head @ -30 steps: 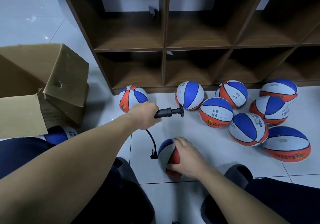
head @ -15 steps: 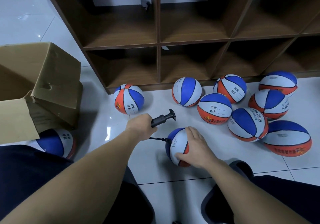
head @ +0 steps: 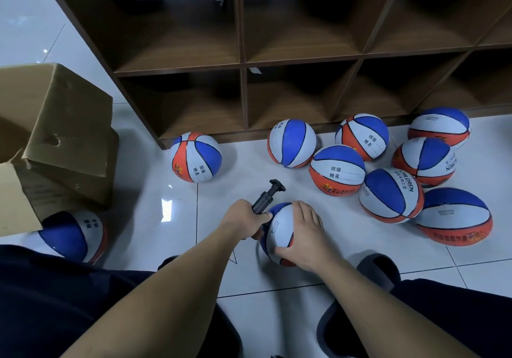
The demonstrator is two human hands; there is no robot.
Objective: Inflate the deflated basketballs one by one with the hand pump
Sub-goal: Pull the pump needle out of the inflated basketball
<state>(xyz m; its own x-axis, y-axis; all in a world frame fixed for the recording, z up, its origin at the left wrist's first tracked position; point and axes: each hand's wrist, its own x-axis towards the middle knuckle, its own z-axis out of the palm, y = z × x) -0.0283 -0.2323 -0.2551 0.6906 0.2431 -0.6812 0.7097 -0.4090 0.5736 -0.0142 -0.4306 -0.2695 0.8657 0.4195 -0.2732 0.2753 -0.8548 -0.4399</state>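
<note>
Basketball [head: 279,230] sits on the floor tile [head: 346,235] at 6 o'clock; right hand [head: 303,235] lies spread over it, left hand [head: 243,219] grips the black hand pump [head: 267,198] at its 9 o'clock.

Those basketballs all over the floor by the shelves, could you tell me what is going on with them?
A person sitting on the floor is pumping them up. The left hand grips a black hand pump beside a small basketball, which the right hand steadies on the tiles. Seven more balls lie to the right near the wooden shelf unit, one sits alone further left, and another lies by the cardboard box.
</note>
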